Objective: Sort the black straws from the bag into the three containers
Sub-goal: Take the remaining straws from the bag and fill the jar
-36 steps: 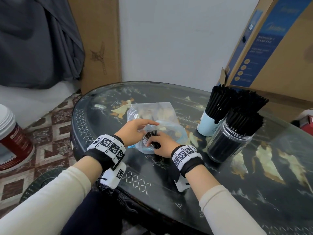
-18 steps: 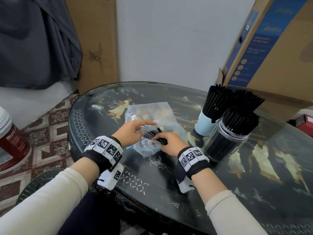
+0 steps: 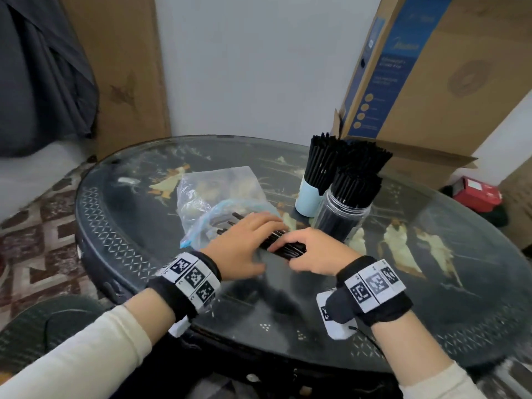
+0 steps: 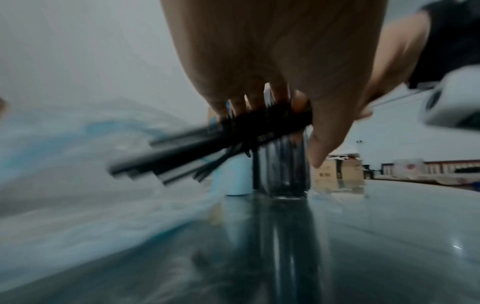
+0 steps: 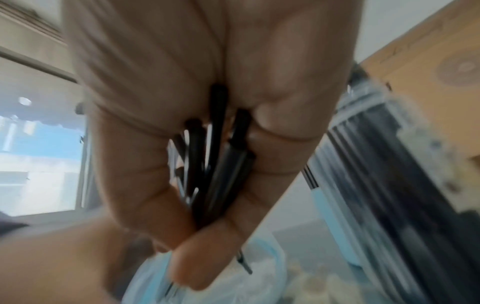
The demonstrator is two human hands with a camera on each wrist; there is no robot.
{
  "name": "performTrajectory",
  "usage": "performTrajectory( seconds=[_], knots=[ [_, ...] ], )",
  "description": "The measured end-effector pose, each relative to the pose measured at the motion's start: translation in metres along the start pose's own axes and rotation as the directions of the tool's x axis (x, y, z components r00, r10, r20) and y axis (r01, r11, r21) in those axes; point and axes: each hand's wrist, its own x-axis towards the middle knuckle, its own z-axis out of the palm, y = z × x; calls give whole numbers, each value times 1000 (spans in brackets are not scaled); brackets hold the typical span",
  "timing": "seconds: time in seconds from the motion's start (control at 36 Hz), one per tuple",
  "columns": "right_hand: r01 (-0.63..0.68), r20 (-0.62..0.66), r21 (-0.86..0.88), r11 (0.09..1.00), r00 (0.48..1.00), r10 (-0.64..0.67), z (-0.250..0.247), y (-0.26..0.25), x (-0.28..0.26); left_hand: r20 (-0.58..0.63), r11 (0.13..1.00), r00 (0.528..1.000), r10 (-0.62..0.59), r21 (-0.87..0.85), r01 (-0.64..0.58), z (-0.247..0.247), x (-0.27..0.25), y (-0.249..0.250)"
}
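Head view: left hand (image 3: 244,246) and right hand (image 3: 316,251) — fingers curled — grip a bundle of black straws (image 3: 290,249) at the mouth of the bag (image 3: 207,203), near the front edge of the table (image 3: 431,283).

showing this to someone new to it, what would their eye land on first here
First the two hands meeting near the front of the dark glass-topped table: the left hand and right hand both grip a bundle of black sticks, likely pens, at the mouth of a clear plastic bag. Next, behind them to the right, a pale blue cup and a clear jar stand crammed with more.
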Motion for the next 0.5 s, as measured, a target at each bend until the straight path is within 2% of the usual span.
performTrajectory(
  seconds=[0.06, 0.14, 0.22, 0.31, 0.36, 0.42, 0.5],
  knots=[
    [14, 10, 2, 1000, 1000, -14, -5, -4, -18, 73, 997, 997, 24, 72, -30, 15, 11, 9],
    [10, -1, 47, 999, 1000, -10, -15, -9, -44, 47, 998, 999, -15, 62, 12, 30, 25, 24],
    [23, -72, 45, 999, 997, -20, -25, -9, -65, -28, 989, 992, -120, -88, 117, 43, 36, 35],
    [72, -242, 11, 997, 968, -68, -36, -13, -79, -45, 919, 972, -230, -337, 202, 55, 40, 45],
    [122, -371, -23, 992, 920, -122, -40, -15, -81, -61, 829, 940, -336, -492, 264, 61, 42, 54],
    [207, -502, -30, 978, 843, -194, -38, -17, -78, -42, 729, 904, -425, -607, 315, 63, 48, 65],
    [343, -616, -45, 938, 730, -296, -29, -21, -69, 26, 624, 852, -523, -669, 404, 62, 52, 73]
  ],
)
